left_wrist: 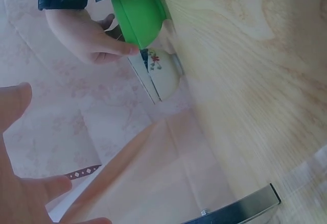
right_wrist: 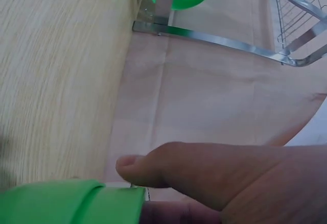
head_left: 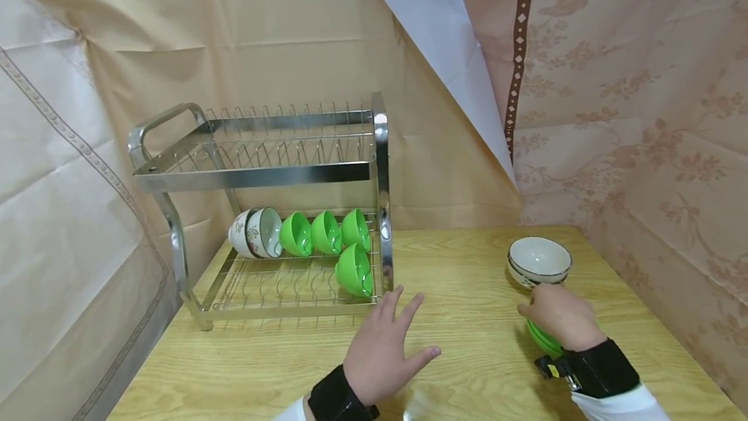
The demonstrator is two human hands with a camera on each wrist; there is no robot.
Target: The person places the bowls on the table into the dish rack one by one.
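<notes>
At the right of the table, my right hand (head_left: 558, 314) is over a small stack of green bowls (head_left: 543, 338), fingers curled at the rim. In the left wrist view its thumb lies at the edge of the green bowl (left_wrist: 138, 17); the right wrist view shows the thumb (right_wrist: 130, 168) by the rim. Just behind stand stacked white bowls (head_left: 539, 258) with dark rims and a floral pattern. My left hand (head_left: 380, 349) is spread above the table, holding nothing, near the front right corner of the metal dish rack (head_left: 280, 177).
On the rack's lower tier, patterned white bowls (head_left: 265, 232) stand tilted at the left, with several green bowls (head_left: 354, 271) to their right. The upper tier (head_left: 292, 138) has upright wire dividers. Fabric curtains (head_left: 280, 31) hang behind the wooden table (head_left: 456, 291).
</notes>
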